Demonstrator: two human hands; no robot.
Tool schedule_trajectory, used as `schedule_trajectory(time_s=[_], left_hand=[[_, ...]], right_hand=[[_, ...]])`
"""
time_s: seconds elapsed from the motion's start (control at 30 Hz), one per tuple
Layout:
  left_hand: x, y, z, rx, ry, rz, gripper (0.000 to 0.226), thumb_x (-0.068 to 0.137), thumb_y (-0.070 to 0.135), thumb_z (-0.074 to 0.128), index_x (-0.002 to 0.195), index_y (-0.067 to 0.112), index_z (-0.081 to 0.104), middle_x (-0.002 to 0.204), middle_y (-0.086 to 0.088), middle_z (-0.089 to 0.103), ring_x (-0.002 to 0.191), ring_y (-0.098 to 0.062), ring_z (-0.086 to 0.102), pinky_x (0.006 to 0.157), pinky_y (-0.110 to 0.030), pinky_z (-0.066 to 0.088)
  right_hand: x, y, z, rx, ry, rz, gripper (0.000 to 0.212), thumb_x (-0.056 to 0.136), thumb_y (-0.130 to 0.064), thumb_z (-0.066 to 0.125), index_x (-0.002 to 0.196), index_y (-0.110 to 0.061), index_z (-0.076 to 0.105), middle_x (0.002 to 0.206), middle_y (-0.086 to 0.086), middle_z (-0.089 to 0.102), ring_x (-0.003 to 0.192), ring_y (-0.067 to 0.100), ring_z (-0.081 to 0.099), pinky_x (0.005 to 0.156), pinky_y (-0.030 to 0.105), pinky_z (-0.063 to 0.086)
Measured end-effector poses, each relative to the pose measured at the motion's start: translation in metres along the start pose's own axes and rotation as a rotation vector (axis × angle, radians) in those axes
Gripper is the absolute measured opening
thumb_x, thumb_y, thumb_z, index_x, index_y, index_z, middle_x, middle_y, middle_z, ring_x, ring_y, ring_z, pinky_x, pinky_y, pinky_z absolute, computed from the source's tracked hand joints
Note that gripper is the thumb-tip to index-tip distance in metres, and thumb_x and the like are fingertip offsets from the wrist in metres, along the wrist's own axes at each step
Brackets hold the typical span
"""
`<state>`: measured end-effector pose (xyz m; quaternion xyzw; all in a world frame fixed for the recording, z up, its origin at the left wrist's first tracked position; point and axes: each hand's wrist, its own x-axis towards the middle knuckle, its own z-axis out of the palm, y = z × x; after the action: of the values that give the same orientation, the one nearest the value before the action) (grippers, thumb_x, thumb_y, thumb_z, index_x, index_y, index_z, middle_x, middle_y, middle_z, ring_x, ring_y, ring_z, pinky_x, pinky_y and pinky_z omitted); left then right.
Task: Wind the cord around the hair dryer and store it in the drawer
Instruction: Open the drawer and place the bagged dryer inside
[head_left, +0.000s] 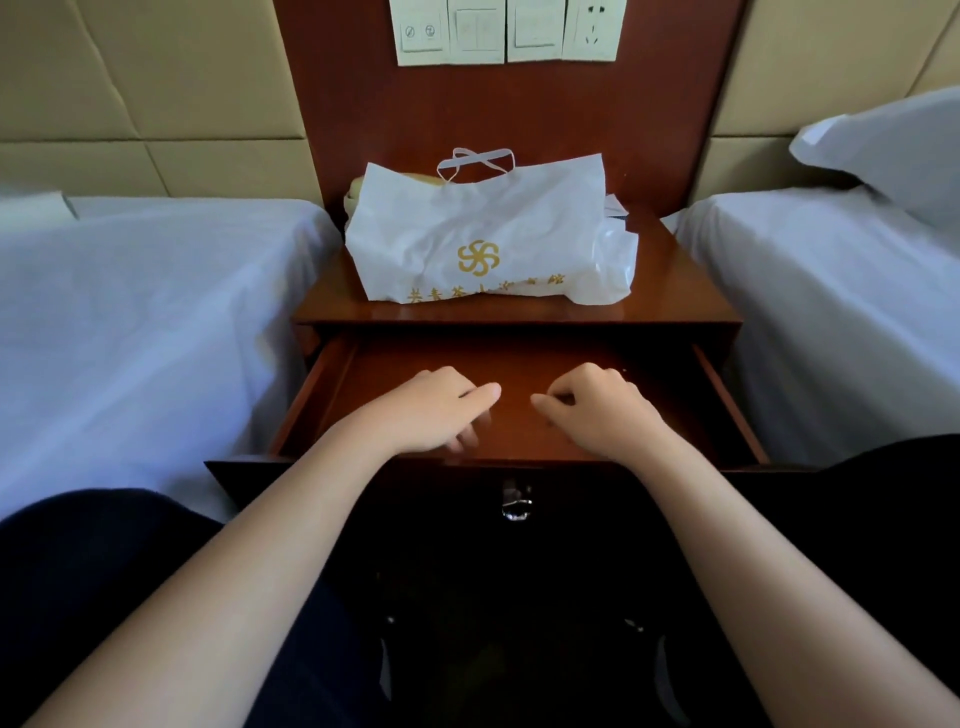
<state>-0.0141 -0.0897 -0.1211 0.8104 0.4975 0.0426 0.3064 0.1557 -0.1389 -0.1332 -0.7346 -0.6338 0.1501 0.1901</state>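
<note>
drawer (519, 358): pulled wide open out of the nightstand, right in front of the person, its reddish wooden floor on show under both hands.
left hand (436, 410): hovering over the left half of the drawer, palm down, gripping nothing.
left fingers (483, 392): loose and slightly spread, the forefinger reaching toward the other hand, the lower tips blurred near the drawer's front edge.
right hand (597, 410): over the right half of the drawer, level with the left hand and just apart from it, also holding nothing.
right fingers (545, 402): softly curled under, the tips pointing at the left hand.
drawer handle (516, 506): a shiny metal pull on the dark front panel, below and between the wrists.
nightstand (675, 291): glossy wood, standing between two white beds.
plastic bag (483, 244): white, gold logo and lettering, sitting toward the back of the nightstand top, handles up.
left bed (156, 312): white sheet hanging right beside the drawer.
right bed (831, 312): white sheet, with a pillow (893, 150) against the padded wall.
switch panel (504, 28): white plates and a socket on the wooden board above the bag.
</note>
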Motion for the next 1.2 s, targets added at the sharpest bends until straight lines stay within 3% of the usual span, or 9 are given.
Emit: schedule_trajectory(time_s=[0.13,0.27,0.43,0.5,0.63,0.73,0.9,1.07,1.2], left_hand=[[0.025,0.008,-0.021,-0.01,-0.001,0.04,0.047,0.098,0.047,0.033,0.107,0.017,0.067,0.093,0.001,0.073,0.078,-0.009,0.07,0.094,-0.034,0.048],[0.06,0.009,-0.048,-0.014,0.063,0.053,0.039,0.096,0.048,0.038,0.095,0.021,0.066,0.087,0.003,0.071,0.076,-0.01,0.07,0.092,-0.035,0.05],[0.098,-0.005,-0.083,0.008,0.374,0.062,0.024,0.09,0.047,0.052,0.085,0.028,0.066,0.097,0.0,0.07,0.087,-0.019,0.067,0.088,-0.043,0.053],[0.114,-0.016,-0.097,0.007,0.519,0.062,0.023,0.088,0.044,0.056,0.098,0.025,0.066,0.107,0.0,0.068,0.099,-0.02,0.064,0.091,-0.041,0.05],[0.144,-0.036,-0.119,0.108,0.744,-0.046,0.059,0.083,0.045,0.064,0.133,0.018,0.049,0.139,-0.005,0.051,0.127,-0.027,0.047,0.1,-0.042,0.041],[0.165,-0.052,-0.121,0.116,0.701,-0.206,0.089,0.076,0.058,0.064,0.145,0.016,0.029,0.149,-0.008,0.037,0.135,-0.031,0.037,0.104,-0.047,0.037],[0.193,-0.073,-0.105,-0.156,0.566,-0.372,0.106,0.073,0.08,0.042,0.149,0.014,0.01,0.156,-0.009,0.021,0.143,-0.033,0.021,0.112,-0.053,0.02],[0.204,-0.08,-0.1,-0.248,0.553,-0.4,0.108,0.068,0.083,0.047,0.142,0.009,0.02,0.145,-0.012,0.04,0.135,-0.035,0.035,0.109,-0.048,0.027],[0.206,-0.084,-0.105,-0.42,0.551,-0.312,0.113,0.049,0.084,0.059,0.135,0.012,0.042,0.134,-0.004,0.055,0.122,-0.03,0.051,0.097,-0.041,0.045]], right_hand=[[0.031,0.006,-0.012,0.008,-0.001,-0.012,0.033,0.09,-0.042,0.052,0.071,-0.018,0.063,0.07,0.002,0.065,0.072,0.025,0.064,0.068,0.033,0.052],[0.073,0.005,-0.035,0.01,0.085,-0.061,0.031,0.09,-0.037,0.052,0.075,-0.013,0.065,0.077,0.007,0.067,0.073,0.027,0.063,0.07,0.036,0.053],[0.122,-0.009,-0.061,-0.17,0.357,-0.164,0.03,0.094,-0.031,0.046,0.113,-0.013,0.06,0.112,0.007,0.057,0.111,0.027,0.047,0.077,0.035,0.041],[0.14,-0.015,-0.067,-0.261,0.403,-0.147,0.037,0.095,-0.036,0.044,0.124,-0.014,0.052,0.124,0.008,0.052,0.12,0.029,0.041,0.087,0.038,0.041],[0.18,-0.021,-0.068,-0.35,0.384,-0.018,0.051,0.093,-0.047,0.042,0.132,-0.013,0.043,0.133,0.011,0.045,0.125,0.034,0.039,0.097,0.046,0.037],[0.206,-0.022,-0.063,-0.225,0.313,0.104,0.061,0.09,-0.054,0.044,0.136,-0.015,0.034,0.136,0.011,0.041,0.127,0.036,0.036,0.098,0.05,0.034],[0.225,-0.002,-0.042,0.103,0.206,0.261,0.09,0.076,-0.071,0.05,0.144,-0.024,0.016,0.147,0.012,0.03,0.132,0.039,0.032,0.104,0.052,0.034],[0.226,0.009,-0.036,0.412,0.166,0.351,0.11,0.065,-0.073,0.061,0.147,-0.026,0.005,0.145,0.01,0.037,0.129,0.035,0.04,0.105,0.048,0.037],[0.225,0.007,-0.042,0.539,0.158,0.396,0.106,0.071,-0.058,0.07,0.147,-0.016,0.009,0.141,0.008,0.04,0.128,0.03,0.04,0.101,0.039,0.036]])
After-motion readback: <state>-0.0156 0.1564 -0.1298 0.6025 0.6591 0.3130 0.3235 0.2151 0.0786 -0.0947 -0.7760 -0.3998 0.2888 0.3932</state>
